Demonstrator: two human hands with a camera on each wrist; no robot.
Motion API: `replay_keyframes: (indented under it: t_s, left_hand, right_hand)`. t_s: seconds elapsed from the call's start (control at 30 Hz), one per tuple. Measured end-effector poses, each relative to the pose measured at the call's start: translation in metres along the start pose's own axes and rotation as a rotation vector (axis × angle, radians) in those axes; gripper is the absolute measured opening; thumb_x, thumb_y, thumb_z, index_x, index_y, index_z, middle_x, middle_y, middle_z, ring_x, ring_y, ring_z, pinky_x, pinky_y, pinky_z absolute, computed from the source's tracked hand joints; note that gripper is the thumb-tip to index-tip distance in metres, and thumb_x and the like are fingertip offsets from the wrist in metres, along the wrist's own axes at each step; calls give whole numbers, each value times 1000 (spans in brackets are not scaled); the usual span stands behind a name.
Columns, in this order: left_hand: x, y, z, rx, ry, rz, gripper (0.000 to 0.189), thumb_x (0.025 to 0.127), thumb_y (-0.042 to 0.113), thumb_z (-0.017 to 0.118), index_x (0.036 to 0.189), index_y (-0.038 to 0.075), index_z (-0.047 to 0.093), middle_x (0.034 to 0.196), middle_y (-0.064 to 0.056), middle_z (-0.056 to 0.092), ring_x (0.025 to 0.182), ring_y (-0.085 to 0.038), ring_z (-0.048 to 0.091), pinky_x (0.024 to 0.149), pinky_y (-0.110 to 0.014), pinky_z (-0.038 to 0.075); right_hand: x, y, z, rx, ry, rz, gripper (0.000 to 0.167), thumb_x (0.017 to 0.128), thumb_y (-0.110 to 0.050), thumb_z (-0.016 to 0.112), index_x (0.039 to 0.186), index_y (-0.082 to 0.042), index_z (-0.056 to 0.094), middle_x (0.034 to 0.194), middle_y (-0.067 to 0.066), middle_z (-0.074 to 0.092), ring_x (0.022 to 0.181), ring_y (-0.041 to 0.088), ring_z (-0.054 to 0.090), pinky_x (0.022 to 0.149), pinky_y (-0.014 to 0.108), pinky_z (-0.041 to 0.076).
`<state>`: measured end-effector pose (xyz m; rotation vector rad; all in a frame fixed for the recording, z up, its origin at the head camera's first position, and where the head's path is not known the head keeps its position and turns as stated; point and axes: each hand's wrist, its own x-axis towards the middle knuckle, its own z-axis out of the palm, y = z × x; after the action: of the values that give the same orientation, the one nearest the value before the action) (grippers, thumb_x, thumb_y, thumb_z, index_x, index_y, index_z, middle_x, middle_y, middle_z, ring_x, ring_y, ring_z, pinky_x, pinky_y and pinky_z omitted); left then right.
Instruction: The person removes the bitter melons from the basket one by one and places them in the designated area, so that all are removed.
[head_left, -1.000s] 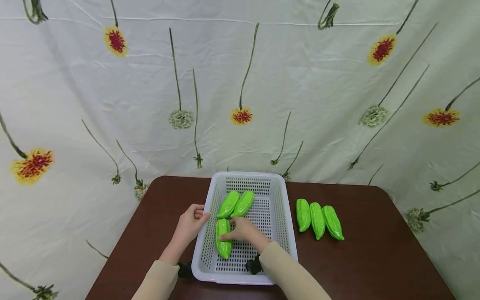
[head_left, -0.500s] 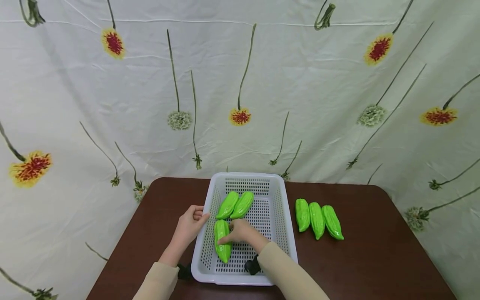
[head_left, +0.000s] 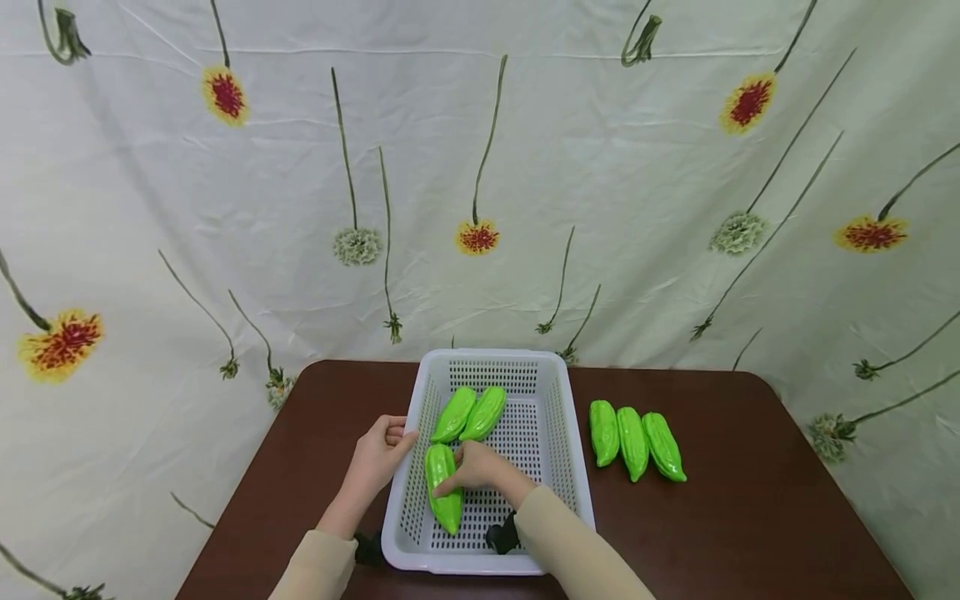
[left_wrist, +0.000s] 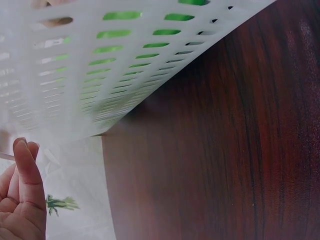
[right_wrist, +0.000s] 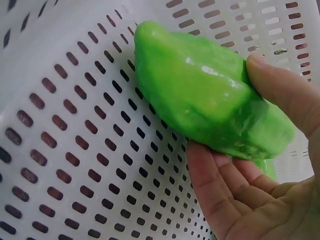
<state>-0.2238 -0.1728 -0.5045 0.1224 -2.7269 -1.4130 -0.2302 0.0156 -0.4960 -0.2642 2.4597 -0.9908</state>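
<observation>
A glossy, ridged green bitter melon [right_wrist: 200, 90] is in my right hand [head_left: 480, 468], thumb on one side and fingers on the other. It lies lengthwise over the left part of a white perforated plastic basket [head_left: 562, 433]; whether it touches the floor there, I cannot tell. Beyond it, two more bitter melons [head_left: 454, 414] [head_left: 483, 414] lie side by side in the basket, nearer its far end. My left hand [head_left: 375, 454] pinches the basket's left rim between thumb and fingers; in the left wrist view, the fingers [left_wrist: 25, 175] show at the left edge.
On the brown wooden table [head_left: 720, 517], three bitter melons [head_left: 633, 443] lie in a row right of the basket. A white cloth [head_left: 480, 167] with printed flowers hangs behind the table. Black wrist devices [head_left: 502, 533] sit by both sleeves.
The bitter melon in my right hand has shifted slightly left and toward the basket's near end, its far tip turning left. My left hand stays on the rim. The head view has tilted slightly.
</observation>
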Motion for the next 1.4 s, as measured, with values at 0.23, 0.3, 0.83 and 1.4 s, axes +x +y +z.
replay_keyframes:
  t_s: [0.23,0.3,0.83,1.4]
  left_hand:
    - [0,-1,2,-3,13,18,37,93,20,68,122,0,57,102,-14,67,88,-21,66,72,-35,61]
    - [0,-1,2,-1,18,22,37,93,20,68,122,0,57,102,-14,66,88,-21,66,72,-35,61]
    - [0,0,1,15,26,27,38,93,19,69,122,-1,56,103,-16,66,88,-22,66,73,-37,61]
    - [2,1,1,10,19,9,38,93,19,68,123,-1,55,103,-16,65,88,-22,65,74,-37,61]
  right_hand:
    - [0,5,-7,105,25,-27,56,72,-24,88,111,3,58,96,10,63,83,20,61,75,37,56]
    - [0,6,-13,122,44,-41,57,72,-24,88,112,3,57,97,9,62,85,19,60,76,37,56]
    - [-17,7,-85,296,178,-77,65,79,-24,81,129,5,51,113,21,63,97,27,64,88,47,56]
    - [-54,53,-154,383,337,19,70,90,-33,71,144,0,40,134,25,53,117,36,57,100,50,49]
